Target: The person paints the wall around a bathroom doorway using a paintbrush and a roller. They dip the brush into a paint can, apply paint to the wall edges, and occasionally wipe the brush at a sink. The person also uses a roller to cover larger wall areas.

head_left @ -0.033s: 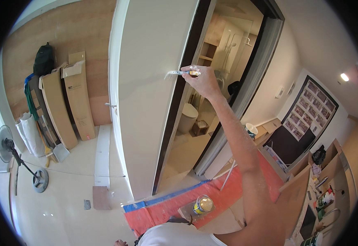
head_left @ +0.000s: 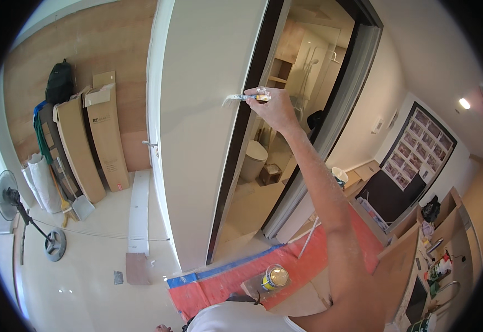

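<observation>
My right hand [head_left: 275, 110] is raised at the end of an outstretched arm, its fingers closed around a paint-smeared paintbrush [head_left: 246, 97]. The pale bristles point left and lie over the cream wall [head_left: 205, 110], close beside the dark door frame [head_left: 231, 155]. Whether they press on the wall I cannot tell. Of my left hand [head_left: 163, 328], only a small part shows at the lower edge, low by my body; its fingers are not clear. Below stands an uncovered paint can [head_left: 275, 278] with a yellow label, set on a small board [head_left: 252, 286].
Red and blue sheeting [head_left: 208, 289] covers the floor along the wall's foot. A bathroom with a toilet [head_left: 253, 160] lies beyond the doorway. On the left are tall cardboard boxes [head_left: 108, 138] and a standing fan [head_left: 11, 196]. A counter with a sink [head_left: 417, 299] is at the right.
</observation>
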{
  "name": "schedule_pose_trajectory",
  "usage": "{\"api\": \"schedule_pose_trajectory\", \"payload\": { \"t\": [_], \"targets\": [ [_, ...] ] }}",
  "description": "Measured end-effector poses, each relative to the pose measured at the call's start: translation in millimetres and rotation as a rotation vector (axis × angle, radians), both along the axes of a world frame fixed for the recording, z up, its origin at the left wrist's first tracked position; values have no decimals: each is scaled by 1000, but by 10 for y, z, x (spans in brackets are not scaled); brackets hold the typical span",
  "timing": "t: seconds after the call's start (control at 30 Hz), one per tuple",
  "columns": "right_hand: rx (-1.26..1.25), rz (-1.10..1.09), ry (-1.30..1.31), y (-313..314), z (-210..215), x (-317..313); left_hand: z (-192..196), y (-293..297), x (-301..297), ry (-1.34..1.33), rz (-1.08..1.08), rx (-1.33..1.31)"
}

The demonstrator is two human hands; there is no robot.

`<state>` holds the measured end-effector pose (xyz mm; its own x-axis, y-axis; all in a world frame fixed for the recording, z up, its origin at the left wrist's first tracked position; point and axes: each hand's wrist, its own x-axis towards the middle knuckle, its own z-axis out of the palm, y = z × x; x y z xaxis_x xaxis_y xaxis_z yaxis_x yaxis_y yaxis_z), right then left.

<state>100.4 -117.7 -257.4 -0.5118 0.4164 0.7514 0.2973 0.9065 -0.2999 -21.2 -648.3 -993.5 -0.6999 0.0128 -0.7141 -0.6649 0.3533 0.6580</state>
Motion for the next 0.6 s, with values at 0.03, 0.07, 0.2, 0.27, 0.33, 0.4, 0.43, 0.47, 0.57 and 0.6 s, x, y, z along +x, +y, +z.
{"api": "schedule_pose_trajectory", "payload": {
  "t": [0.03, 0.07, 0.2, 0.27, 0.33, 0.4, 0.43, 0.47, 0.57, 0.6],
  "targets": [
    [9, 4, 11, -20, 33, 17, 9, -18, -16, -3, -7, -8],
    [20, 8, 20, -16, 74, 8, 20, 22, -41, -1, -12, -10],
    [64, 25, 60, 29, 229, -43, 86, 139, -169, -1, -42, -6],
    [104, 8, 65, 6, 396, -63, 142, 189, -209, -4, -52, -9],
    [120, 2, 86, 52, 605, -95, 200, 347, -296, -1, -72, 1],
    [146, -2, 106, 87, 719, -99, 234, 398, -328, -2, -82, 1],
    [172, -6, 115, 111, 787, -104, 250, 425, -349, 0, -88, 2],
    [197, -9, 125, 135, 851, -117, 257, 443, -361, -3, -93, 0],
    [200, -7, 169, 170, 1052, -145, 275, 501, -411, 2, -103, 1],
    [213, -18, 175, 183, 1125, -147, 280, 519, -428, 1, -108, 2]
  ]
}}
